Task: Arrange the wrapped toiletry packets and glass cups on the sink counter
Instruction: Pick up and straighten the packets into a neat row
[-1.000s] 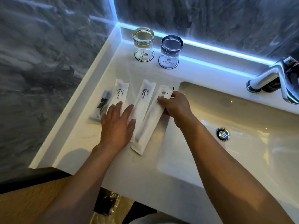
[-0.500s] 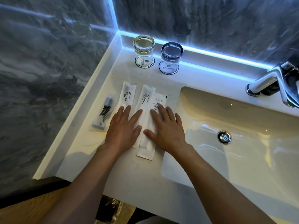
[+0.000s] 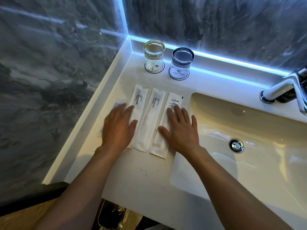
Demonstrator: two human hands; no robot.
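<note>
White paper packets are laid in a row of three on the counter (image 3: 141, 176), left of the basin (image 3: 249, 146) and near the counter's left edge. The left packet (image 3: 138, 103) and the middle packet (image 3: 150, 120) are each printed "BRUSHING TEETH"; the right packet (image 3: 171, 107) carries smaller print that cannot be read. All three lie flat and lengthwise, roughly parallel, with their long edges just beside one another; whether they touch cannot be told.

The left hand (image 3: 118, 128) is pressed palm down on the lower part of the left packet, fingers extended and spread, nothing gripped; its fingertips are blurred. A small bluish item (image 3: 117, 104) is glimpsed just beyond those fingertips, too blurred to identify. The right hand (image 3: 181, 130) is laid flat on the right packet, fingers extended and splayed, thumb (image 3: 163, 131) pointing toward the middle packet, nothing gripped.

Two glass cups are stood upright at the counter's back left corner, each on a round printed coaster. The clear cup (image 3: 154, 52) is set nearer the corner; the grey cup (image 3: 182, 59) is placed just to its right, apart from it. A chrome tap (image 3: 280, 90) is mounted at the back right, and a drain (image 3: 235, 145) is seen in the basin floor.
</note>
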